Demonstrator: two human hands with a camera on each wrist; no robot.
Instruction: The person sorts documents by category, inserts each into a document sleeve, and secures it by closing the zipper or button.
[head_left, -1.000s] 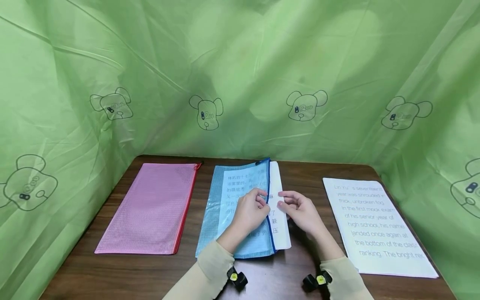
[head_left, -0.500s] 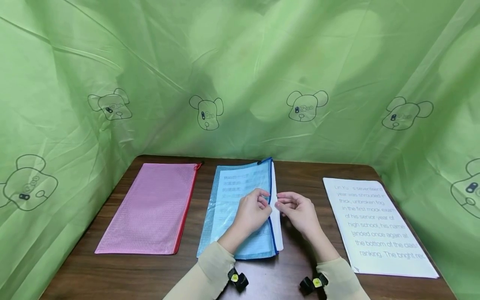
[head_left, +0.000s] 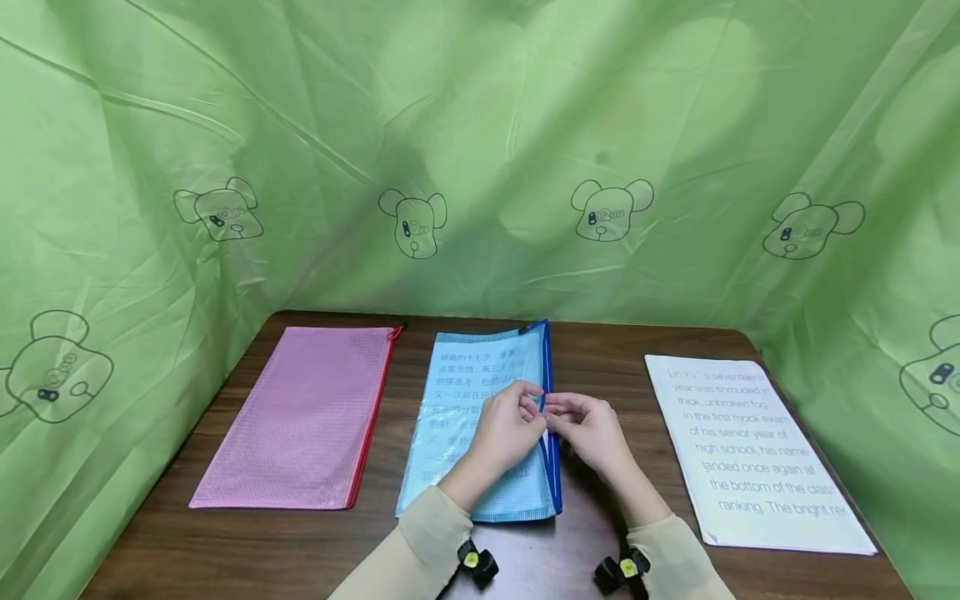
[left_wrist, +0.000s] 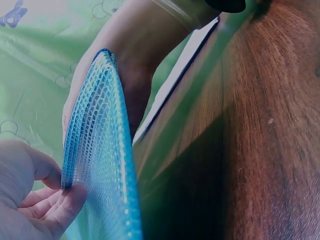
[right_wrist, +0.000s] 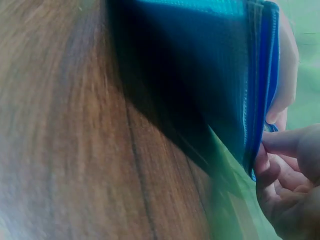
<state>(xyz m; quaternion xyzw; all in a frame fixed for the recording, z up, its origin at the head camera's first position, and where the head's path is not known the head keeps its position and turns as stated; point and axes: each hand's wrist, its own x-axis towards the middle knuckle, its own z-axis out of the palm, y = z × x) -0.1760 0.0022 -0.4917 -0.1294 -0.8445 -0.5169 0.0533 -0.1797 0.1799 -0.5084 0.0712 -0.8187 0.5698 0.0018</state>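
Observation:
A blue mesh zipper pouch (head_left: 431, 442) lies in the middle of the table, its zipped side facing right. Printed text on a paper (head_left: 480, 367) shows through the mesh, and a thin white sliver of it appears at the opening. My left hand (head_left: 504, 429) pinches the upper layer's edge; the left wrist view shows finger and thumb on the mesh (left_wrist: 95, 130), which bows upward. On the other side, my right hand (head_left: 596, 433) pinches the dark blue zipper edge (right_wrist: 262, 90) between thumb and fingers. Both hands' fingertips nearly meet at the opening.
A pink mesh pouch (head_left: 300, 417) with a red zipper lies on the left. Printed white sheets (head_left: 757, 454) are stacked at the right, near the table edge. Green fabric (head_left: 480, 125) hangs behind the brown table (head_left: 637, 342).
The white paper has slid left into the blue pouch, its protruding strip shrinking to a sliver. My right hand moved left with it, from the paper to the pouch's zipper edge.

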